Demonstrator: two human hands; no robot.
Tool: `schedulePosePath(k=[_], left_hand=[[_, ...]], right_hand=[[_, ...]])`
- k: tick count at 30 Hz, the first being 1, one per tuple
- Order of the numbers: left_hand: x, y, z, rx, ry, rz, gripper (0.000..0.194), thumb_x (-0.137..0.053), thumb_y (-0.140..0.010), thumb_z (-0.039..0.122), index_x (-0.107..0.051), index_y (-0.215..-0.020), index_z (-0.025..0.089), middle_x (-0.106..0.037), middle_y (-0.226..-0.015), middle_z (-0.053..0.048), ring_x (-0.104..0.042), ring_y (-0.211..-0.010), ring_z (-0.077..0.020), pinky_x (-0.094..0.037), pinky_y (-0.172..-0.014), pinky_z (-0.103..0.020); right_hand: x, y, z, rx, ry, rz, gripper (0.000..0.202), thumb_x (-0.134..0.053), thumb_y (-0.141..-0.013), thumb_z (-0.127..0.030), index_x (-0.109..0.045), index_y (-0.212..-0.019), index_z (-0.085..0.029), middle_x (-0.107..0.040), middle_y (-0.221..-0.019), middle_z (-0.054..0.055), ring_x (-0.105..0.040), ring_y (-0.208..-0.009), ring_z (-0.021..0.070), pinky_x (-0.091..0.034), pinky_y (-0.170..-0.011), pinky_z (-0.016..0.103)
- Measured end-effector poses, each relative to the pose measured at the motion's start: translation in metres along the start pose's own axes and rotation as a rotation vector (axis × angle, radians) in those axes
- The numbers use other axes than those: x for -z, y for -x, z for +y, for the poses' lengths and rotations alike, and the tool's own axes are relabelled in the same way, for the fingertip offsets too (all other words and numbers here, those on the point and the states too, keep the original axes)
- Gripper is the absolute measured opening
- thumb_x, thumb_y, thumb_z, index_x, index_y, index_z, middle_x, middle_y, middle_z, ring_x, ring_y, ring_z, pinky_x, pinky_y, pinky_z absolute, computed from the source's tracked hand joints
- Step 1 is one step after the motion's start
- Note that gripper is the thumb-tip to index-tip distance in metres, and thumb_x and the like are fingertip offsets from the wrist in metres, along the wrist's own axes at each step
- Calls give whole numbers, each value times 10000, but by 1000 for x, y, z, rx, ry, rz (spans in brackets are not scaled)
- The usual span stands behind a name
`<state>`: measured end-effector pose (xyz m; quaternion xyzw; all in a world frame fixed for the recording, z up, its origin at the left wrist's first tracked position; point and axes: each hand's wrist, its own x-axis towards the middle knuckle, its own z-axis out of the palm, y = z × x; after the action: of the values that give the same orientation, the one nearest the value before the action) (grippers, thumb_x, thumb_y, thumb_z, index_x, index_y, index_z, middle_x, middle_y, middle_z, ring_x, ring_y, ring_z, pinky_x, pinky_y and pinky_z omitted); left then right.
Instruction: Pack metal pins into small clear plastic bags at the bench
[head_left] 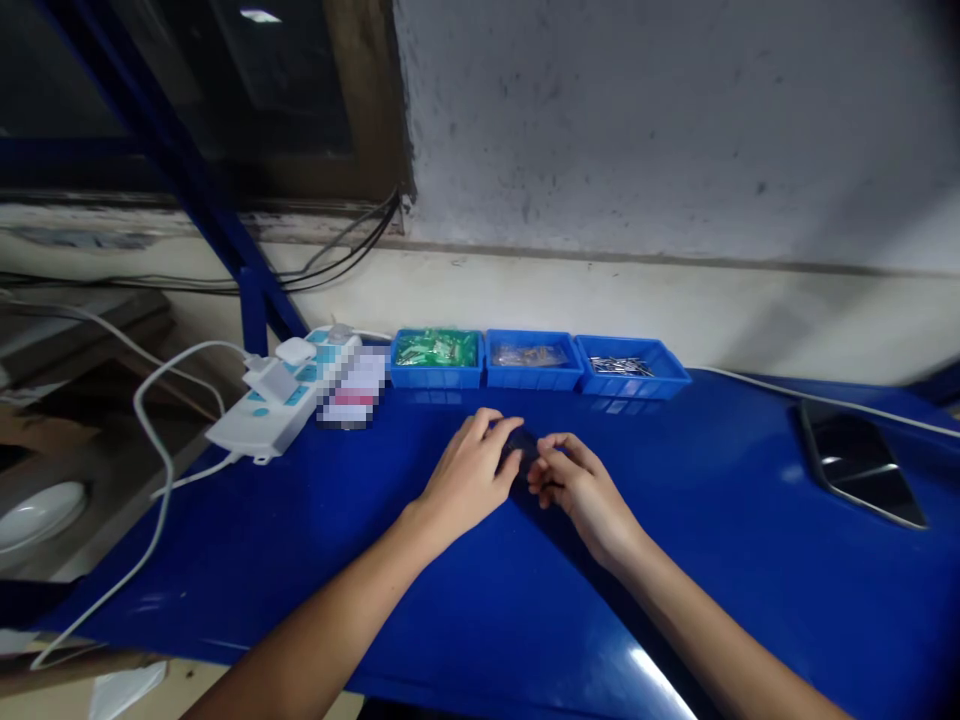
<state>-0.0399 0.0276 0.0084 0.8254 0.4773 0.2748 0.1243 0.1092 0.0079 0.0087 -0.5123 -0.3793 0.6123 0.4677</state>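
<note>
While both hands [525, 470] pinch a small dark part [519, 446], three blue bins [536, 378] hold small parts.

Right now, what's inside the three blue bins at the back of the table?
The left bin holds green pieces, the middle bin clear or pale packets, the right bin small silvery metal parts. What lies deeper in each is covered by the top layer and the front walls.

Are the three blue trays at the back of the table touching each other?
Touching. The head view shows the left tray, middle tray and right tray set side by side with rims meeting, no table surface visible between them.
</note>
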Motion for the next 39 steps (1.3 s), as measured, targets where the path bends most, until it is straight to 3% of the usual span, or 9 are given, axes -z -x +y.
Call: schedulePosePath(k=[5,11,15,20,23,26,31,35,39], left_hand=[[-8,3,-2,41,-202,-75,329,-573,-820,300,-537,-1134,207,-455,-1320,-113,-341,-1237,-324,-313,-919,-545],[-11,-1,-3,156,97,-85,240,-554,-742,70,-535,-933,215,-638,-921,-15,-522,-959,-221,-388,-823,-410],[-5,-3,0,-4,264,76,197,-475,-775,25,-526,-855,197,-588,-859,-15,-510,-871,-176,-427,-776,-321],[0,-1,6,-100,210,139,225,-480,-786,17,-602,-750,203,-540,-897,-25,-495,-888,-183,-420,-810,-350],[-2,-2,5,10,203,160,183,-528,-784,76,-648,-804,212,-507,-966,-46,-502,-940,-205,-414,-850,-391],[-4,-6,0,187,415,45,137,-532,-834,242,-657,-860,192,-542,-887,-44,-544,-828,-179,-446,-755,-334],[-2,-12,-7,391,879,-51,438,-319,-926,436,-638,-890,140,-597,-700,-27,-517,-570,-109,-407,-538,-233],[0,-12,-10,282,779,-5,209,-500,-865,311,-634,-888,152,-642,-759,-28,-586,-677,-132,-452,-617,-241],[2,-9,-8,43,463,174,156,-486,-876,211,-637,-886,174,-635,-861,-37,-586,-801,-149,-465,-730,-278]], right_hand=[[5,-5,10,188,257,8,339,-562,-800,-473,-436,-1007,-237,-525,-648,-49,-505,-554,120,-386,-486,232],[8,-6,2,153,461,-122,386,-475,-841,-517,-561,-718,-161,-527,-620,0,-496,-558,117,-370,-504,243],[7,-5,-5,60,263,-97,421,-445,-835,-529,-572,-706,-149,-531,-605,17,-489,-521,120,-347,-469,244],[9,-10,-1,52,54,-44,188,-577,-750,-347,-547,-701,-168,-531,-611,-2,-469,-510,103,-314,-462,224],[11,-12,2,188,97,35,148,-604,-741,-318,-557,-757,-179,-518,-618,-18,-459,-520,100,-329,-481,225],[11,-10,3,359,198,51,113,-603,-760,-298,-558,-792,-199,-514,-641,-26,-451,-541,104,-342,-507,234],[9,-3,4,540,392,46,44,-572,-792,-247,-602,-796,-215,-574,-704,-2,-477,-592,128,-359,-558,255],[8,-2,3,520,388,93,63,-575,-773,-242,-630,-788,-216,-610,-736,11,-499,-603,141,-366,-572,263],[8,-3,-2,315,275,38,122,-605,-741,-284,-639,-827,-205,-559,-648,-16,-424,-517,117,-306,-502,251]])
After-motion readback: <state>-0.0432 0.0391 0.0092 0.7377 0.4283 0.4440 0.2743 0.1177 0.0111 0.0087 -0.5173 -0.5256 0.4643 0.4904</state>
